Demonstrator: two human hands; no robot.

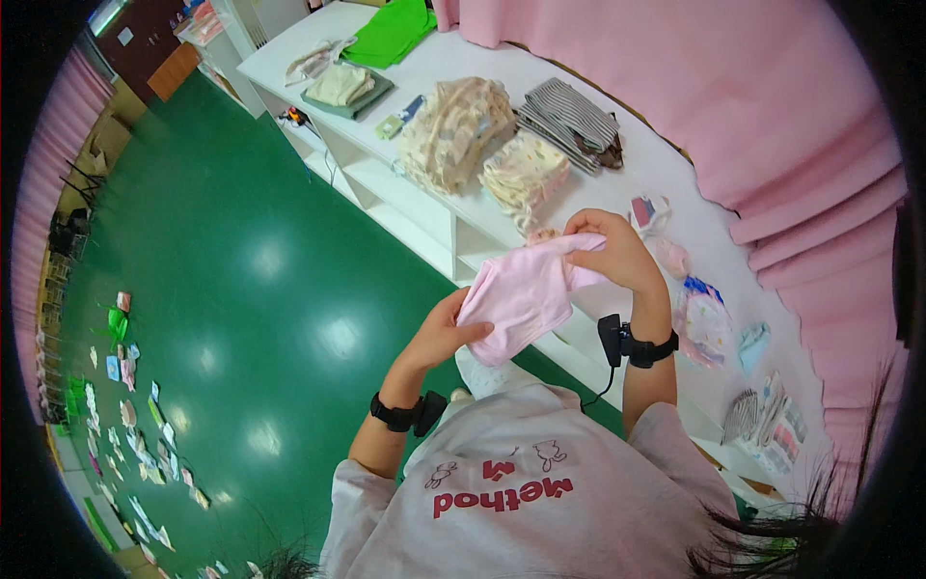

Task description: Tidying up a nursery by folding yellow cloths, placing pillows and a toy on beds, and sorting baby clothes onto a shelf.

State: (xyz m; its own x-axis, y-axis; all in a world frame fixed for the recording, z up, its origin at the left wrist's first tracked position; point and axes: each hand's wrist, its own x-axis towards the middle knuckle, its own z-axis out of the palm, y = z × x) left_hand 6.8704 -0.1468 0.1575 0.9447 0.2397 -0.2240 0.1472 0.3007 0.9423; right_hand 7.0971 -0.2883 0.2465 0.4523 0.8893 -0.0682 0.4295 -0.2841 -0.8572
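Note:
A small pale pink cloth garment (pixel 521 297) hangs stretched between my two hands, in front of my body and near the edge of a white shelf unit. My left hand (pixel 446 330) pinches its lower left side, thumb on top. At its upper right corner, my right hand (pixel 615 253) grips the fabric between thumb and fingers. Just beyond the garment lies a folded cream patterned cloth (pixel 524 176), beside a larger bundle of cream patterned fabric (pixel 453 130). Which kind of garment the pink one is, I cannot tell.
The white counter (pixel 666 145) also bears grey striped cloth (pixel 571 121), a green cloth (pixel 391 32), a plastic-wrapped pack (pixel 704 323) and folded striped clothes (pixel 767 423). Pink curtains (pixel 656 68) hang behind it. On the green floor (pixel 260 261), several small items (pixel 145 439) lie scattered at left.

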